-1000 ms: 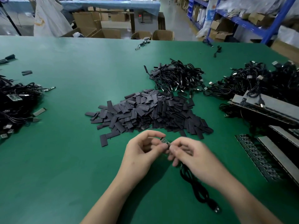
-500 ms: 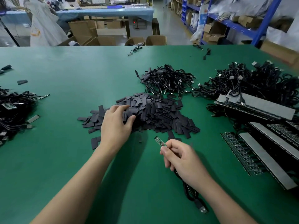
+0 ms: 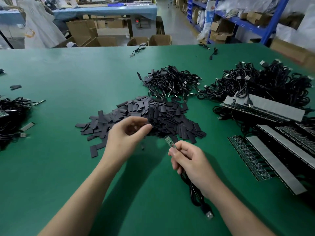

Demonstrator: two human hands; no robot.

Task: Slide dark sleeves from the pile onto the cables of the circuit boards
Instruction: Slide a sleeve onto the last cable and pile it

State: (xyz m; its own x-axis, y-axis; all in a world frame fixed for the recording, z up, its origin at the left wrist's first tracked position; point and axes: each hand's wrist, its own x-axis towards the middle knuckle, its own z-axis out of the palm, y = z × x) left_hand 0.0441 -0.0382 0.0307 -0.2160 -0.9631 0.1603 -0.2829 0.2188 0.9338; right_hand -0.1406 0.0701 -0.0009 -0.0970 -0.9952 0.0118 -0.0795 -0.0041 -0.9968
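Right hand pinches board — left unclear.

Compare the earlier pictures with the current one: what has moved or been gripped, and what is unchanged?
The left hand let go of the circuit board, reached away onto the sleeve pile, and has now lifted off it with fingers curled; blur hides whether it took a sleeve. The right hand still pinches the circuit board, its cable trailing toward the person. The sleeve pile stayed put.
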